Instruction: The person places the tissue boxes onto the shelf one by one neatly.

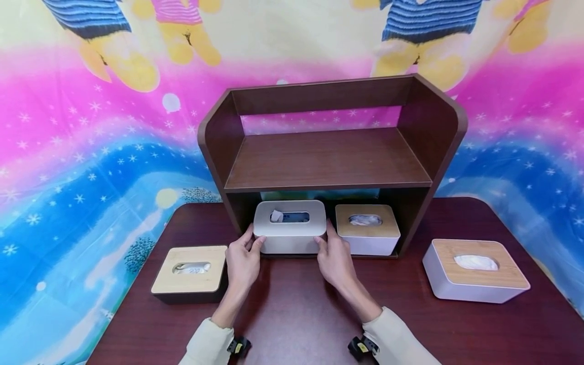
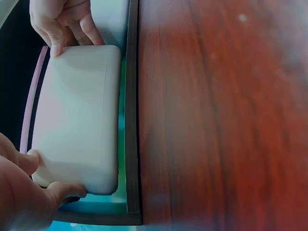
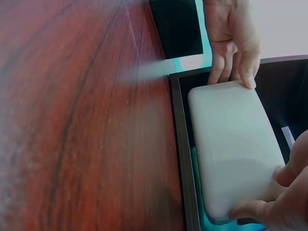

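Observation:
A pale grey tissue box (image 1: 286,241) with an oval slot in its top sits at the front of the lower compartment of a dark brown desk shelf (image 1: 328,157). My left hand (image 1: 243,261) grips its left end, thumb on the front face and fingers around the side. At the opposite end my right hand (image 1: 336,257) holds it the same way. The left wrist view shows the box's smooth front (image 2: 79,115) between both hands. Close beside my right hand, inside the same compartment, stands a white tissue box with a wooden lid (image 1: 385,225).
On the table (image 1: 292,319), a black tissue box with a light wooden lid (image 1: 164,279) lies left of the shelf. Another white, wooden-lidded tissue box (image 1: 474,291) stands to the right. A colourful printed cloth (image 1: 91,152) hangs behind.

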`<control>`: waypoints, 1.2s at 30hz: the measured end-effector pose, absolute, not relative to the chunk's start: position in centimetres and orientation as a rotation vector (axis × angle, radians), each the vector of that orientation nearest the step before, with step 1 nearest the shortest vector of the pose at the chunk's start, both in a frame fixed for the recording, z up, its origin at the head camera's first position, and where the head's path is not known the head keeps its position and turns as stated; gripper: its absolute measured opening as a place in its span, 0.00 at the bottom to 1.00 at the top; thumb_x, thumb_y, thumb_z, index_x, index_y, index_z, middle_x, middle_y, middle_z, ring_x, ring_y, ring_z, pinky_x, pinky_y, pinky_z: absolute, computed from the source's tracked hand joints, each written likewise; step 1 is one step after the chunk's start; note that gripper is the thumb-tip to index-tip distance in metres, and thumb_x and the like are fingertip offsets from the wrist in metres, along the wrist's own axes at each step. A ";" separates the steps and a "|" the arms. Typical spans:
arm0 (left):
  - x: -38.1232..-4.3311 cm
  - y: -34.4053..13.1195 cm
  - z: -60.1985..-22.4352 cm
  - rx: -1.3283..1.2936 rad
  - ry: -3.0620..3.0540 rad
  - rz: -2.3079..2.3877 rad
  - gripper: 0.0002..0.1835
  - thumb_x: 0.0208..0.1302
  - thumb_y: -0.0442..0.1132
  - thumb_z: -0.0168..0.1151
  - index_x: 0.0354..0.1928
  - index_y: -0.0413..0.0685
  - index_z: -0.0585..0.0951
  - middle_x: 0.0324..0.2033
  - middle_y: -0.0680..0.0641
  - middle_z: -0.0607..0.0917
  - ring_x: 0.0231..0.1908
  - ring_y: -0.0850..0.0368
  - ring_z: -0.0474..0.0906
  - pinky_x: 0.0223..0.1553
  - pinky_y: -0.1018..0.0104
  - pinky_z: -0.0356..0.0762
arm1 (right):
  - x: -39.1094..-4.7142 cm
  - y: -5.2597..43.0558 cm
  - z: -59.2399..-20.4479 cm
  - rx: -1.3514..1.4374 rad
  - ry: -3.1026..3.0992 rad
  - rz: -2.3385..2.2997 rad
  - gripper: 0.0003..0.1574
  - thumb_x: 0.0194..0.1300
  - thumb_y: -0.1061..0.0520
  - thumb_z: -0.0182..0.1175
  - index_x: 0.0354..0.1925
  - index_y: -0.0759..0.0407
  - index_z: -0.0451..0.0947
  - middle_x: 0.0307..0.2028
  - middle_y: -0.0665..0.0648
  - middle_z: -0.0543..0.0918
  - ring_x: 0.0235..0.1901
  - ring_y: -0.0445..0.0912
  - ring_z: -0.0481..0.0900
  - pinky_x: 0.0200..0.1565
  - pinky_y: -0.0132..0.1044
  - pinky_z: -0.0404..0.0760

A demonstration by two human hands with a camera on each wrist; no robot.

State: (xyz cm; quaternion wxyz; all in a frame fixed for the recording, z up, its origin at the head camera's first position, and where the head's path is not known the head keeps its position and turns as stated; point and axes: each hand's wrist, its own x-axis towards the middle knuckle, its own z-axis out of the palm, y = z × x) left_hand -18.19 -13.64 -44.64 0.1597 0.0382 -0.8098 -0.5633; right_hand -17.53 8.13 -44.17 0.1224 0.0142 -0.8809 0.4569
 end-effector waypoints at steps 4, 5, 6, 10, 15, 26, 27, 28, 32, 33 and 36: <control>-18.5 -13.5 -44.8 0.109 -2.289 -1.592 0.29 0.73 0.32 0.69 0.74 0.37 0.75 0.65 0.34 0.81 0.64 0.47 0.82 0.60 0.51 0.83 | -17.9 7.8 -44.3 0.040 -2.566 1.328 0.36 0.81 0.60 0.58 0.79 0.71 0.62 0.48 0.74 0.88 0.55 0.60 0.85 0.58 0.58 0.83; -18.5 -13.5 -44.8 0.110 -2.287 -1.587 0.29 0.73 0.32 0.69 0.73 0.37 0.75 0.65 0.34 0.81 0.64 0.47 0.82 0.60 0.51 0.83 | -18.0 7.8 -44.4 0.039 -2.569 1.325 0.36 0.82 0.60 0.57 0.79 0.71 0.62 0.46 0.74 0.87 0.55 0.61 0.85 0.59 0.58 0.83; -18.6 -13.4 -44.8 0.114 -2.285 -1.586 0.29 0.73 0.32 0.69 0.73 0.37 0.76 0.64 0.34 0.82 0.63 0.46 0.82 0.60 0.52 0.83 | -18.1 7.8 -44.4 0.041 -2.568 1.321 0.36 0.81 0.60 0.57 0.79 0.72 0.62 0.45 0.74 0.87 0.55 0.61 0.85 0.59 0.59 0.83; -18.7 -13.4 -44.7 0.120 -2.303 -1.569 0.28 0.73 0.32 0.69 0.73 0.37 0.76 0.65 0.34 0.81 0.64 0.46 0.82 0.60 0.52 0.83 | -18.4 7.8 -44.4 0.029 -2.576 1.322 0.36 0.81 0.60 0.57 0.79 0.73 0.61 0.46 0.75 0.86 0.55 0.61 0.85 0.61 0.58 0.83; -18.7 -13.4 -44.5 0.132 -2.349 -1.540 0.28 0.74 0.33 0.68 0.73 0.39 0.75 0.67 0.36 0.80 0.64 0.47 0.82 0.60 0.51 0.83 | -18.6 8.0 -44.3 0.033 -2.584 1.322 0.36 0.82 0.59 0.57 0.79 0.73 0.61 0.65 0.77 0.80 0.64 0.65 0.82 0.66 0.60 0.81; -18.6 -13.6 -44.4 0.128 -2.374 -1.512 0.28 0.74 0.33 0.69 0.73 0.39 0.76 0.66 0.35 0.81 0.63 0.46 0.83 0.59 0.50 0.84 | -18.5 8.1 -44.2 0.037 -2.612 1.331 0.37 0.83 0.58 0.56 0.80 0.74 0.60 0.71 0.76 0.76 0.69 0.65 0.78 0.69 0.60 0.78; -18.6 -13.6 -44.4 0.128 -2.377 -1.511 0.28 0.74 0.33 0.69 0.73 0.39 0.76 0.66 0.35 0.81 0.63 0.46 0.83 0.60 0.50 0.84 | -18.5 8.2 -44.2 0.037 -2.616 1.336 0.37 0.83 0.58 0.56 0.80 0.74 0.60 0.71 0.76 0.76 0.70 0.64 0.78 0.69 0.60 0.78; -18.6 -13.6 -44.4 0.125 -2.379 -1.516 0.28 0.74 0.33 0.69 0.73 0.40 0.76 0.66 0.36 0.82 0.63 0.46 0.83 0.60 0.49 0.84 | -18.5 8.2 -44.2 0.038 -2.620 1.341 0.37 0.83 0.58 0.56 0.80 0.74 0.59 0.72 0.76 0.75 0.70 0.64 0.77 0.70 0.60 0.77; -18.6 -13.7 -44.2 0.119 -2.395 -1.537 0.29 0.75 0.34 0.68 0.74 0.40 0.76 0.68 0.37 0.81 0.65 0.44 0.82 0.62 0.48 0.83 | -18.3 8.4 -43.9 0.048 -2.636 1.365 0.38 0.83 0.58 0.55 0.80 0.74 0.58 0.71 0.76 0.75 0.71 0.64 0.76 0.71 0.61 0.76; -18.5 -13.7 -44.1 0.121 -2.404 -1.534 0.29 0.75 0.35 0.69 0.75 0.40 0.76 0.68 0.37 0.81 0.65 0.43 0.82 0.63 0.48 0.83 | -18.2 8.4 -43.8 0.052 -2.641 1.371 0.39 0.83 0.57 0.56 0.81 0.74 0.57 0.72 0.76 0.75 0.72 0.64 0.76 0.72 0.61 0.75; -18.3 -13.9 -43.7 0.130 -2.422 -1.539 0.32 0.74 0.37 0.69 0.76 0.38 0.74 0.69 0.38 0.81 0.66 0.42 0.82 0.64 0.49 0.82 | -17.8 8.3 -43.2 0.078 -2.644 1.411 0.42 0.83 0.55 0.57 0.82 0.72 0.55 0.75 0.74 0.72 0.75 0.63 0.72 0.75 0.61 0.73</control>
